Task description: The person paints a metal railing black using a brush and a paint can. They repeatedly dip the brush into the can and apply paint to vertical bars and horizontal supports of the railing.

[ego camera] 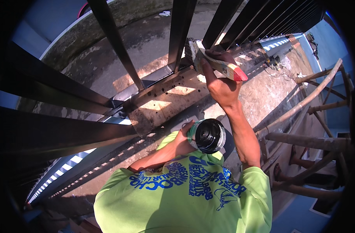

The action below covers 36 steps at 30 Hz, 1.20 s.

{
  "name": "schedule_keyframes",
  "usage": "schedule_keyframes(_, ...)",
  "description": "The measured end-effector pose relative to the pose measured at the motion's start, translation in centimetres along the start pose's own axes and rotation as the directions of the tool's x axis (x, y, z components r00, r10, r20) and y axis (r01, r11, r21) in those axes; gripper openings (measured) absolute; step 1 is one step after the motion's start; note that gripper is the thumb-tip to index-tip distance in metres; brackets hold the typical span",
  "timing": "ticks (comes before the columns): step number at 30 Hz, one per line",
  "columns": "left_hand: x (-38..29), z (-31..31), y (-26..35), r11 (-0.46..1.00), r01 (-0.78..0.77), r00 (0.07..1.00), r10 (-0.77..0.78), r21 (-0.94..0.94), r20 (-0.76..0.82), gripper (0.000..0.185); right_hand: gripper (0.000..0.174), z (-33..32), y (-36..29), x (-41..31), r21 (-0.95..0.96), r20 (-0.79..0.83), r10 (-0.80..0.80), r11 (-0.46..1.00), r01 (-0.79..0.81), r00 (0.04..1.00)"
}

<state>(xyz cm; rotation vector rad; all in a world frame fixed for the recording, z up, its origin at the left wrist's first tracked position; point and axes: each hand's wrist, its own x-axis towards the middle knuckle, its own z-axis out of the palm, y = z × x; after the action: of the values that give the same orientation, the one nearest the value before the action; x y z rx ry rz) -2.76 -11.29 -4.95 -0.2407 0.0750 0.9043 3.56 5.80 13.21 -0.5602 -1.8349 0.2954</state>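
My right hand (224,88) grips a flat paintbrush by its pale wooden handle (224,67), which ends in a red tip. The dark, paint-loaded bristles (190,52) point towards an upright of a black metal railing (181,32); whether they touch it I cannot tell. Close to my chest, my left hand (185,137) holds a small open paint can (209,136) from its side. Black paint coats the inside of the can, and its outer wall looks green. Along the foot of the bars runs a dark bottom rail (157,76).
Dark drips spot the concrete ledge (163,97) under the railing. Bamboo scaffolding (305,99) stands to the right, with a person's feet (278,171) among its poles. Tangled wires and plastic (278,64) lie farther along the floor. A curved concrete wall (78,40) rises beyond the bars.
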Motion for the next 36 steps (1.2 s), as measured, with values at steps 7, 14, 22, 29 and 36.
schedule_keyframes(7,-0.3,0.2,0.0,0.999,0.039,0.999,-0.039,-0.032,0.023,0.066,0.025,-0.3,-1.8,-0.9,0.155,-0.006,0.275,0.95,-0.27,0.962)
schedule_keyframes(14,-0.5,-0.4,-0.1,1.0,0.02,0.999,-0.02,0.02,0.04,0.068,0.018,-2.1,-1.1,-1.9,0.278,-0.008,0.356,0.899,-0.34,0.935)
schedule_keyframes(22,-0.7,0.6,-0.4,1.0,0.009,0.988,-0.007,-0.01,0.152,0.064,0.028,-3.1,-6.8,-2.2,0.07,0.014,-0.122,0.99,0.12,0.992)
schedule_keyframes(29,0.0,-1.7,0.3,0.998,-0.069,0.987,0.069,-0.007,0.146,0.072,0.031,3.5,-5.2,-0.7,-0.129,0.271,-0.229,0.954,0.271,0.935)
schedule_keyframes(36,-1.1,-0.9,0.6,0.988,-0.058,0.997,0.051,0.141,0.056,0.075,0.027,2.7,-5.8,1.6,0.035,0.268,-0.313,0.948,0.316,0.911)
